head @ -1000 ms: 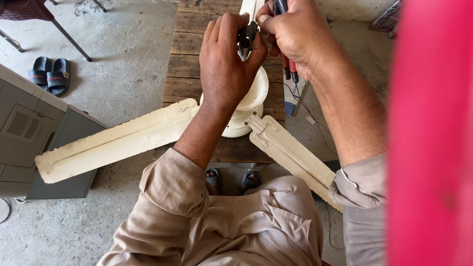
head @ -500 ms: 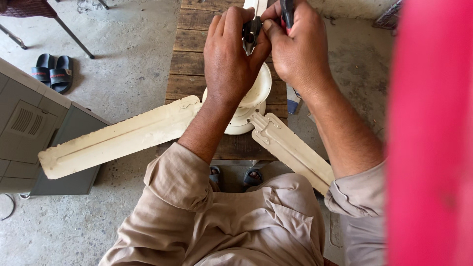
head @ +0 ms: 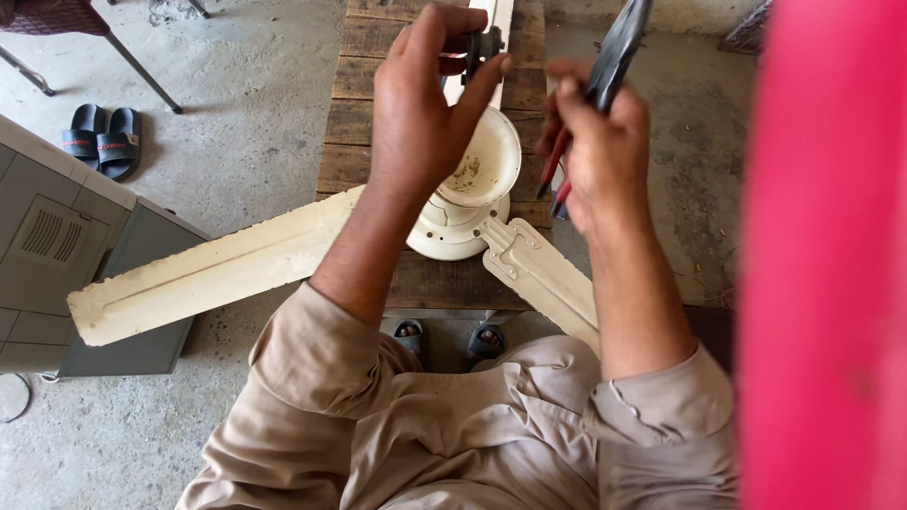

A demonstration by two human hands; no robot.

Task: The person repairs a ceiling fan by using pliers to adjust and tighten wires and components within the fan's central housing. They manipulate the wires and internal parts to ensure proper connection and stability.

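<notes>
From the head camera, the left hand is raised above a cream ceiling fan and pinches a small dark round part between thumb and fingertips, fingers curled tight on it. The right hand, just beside it, is closed around red-handled pliers; the dark jaws point up and away past the fingers, and the red grips stick out below the palm. The two hands are near each other but apart. Directly under the left hand sits the fan's cup-shaped cover, tilted, on the round motor hub. One blade runs out below and left of the left forearm; another blade passes under the right forearm. The fan lies on a wooden plank tabletop. Far left of the hands, a pair of dark sandals rests on the concrete floor, near a grey box.
</notes>
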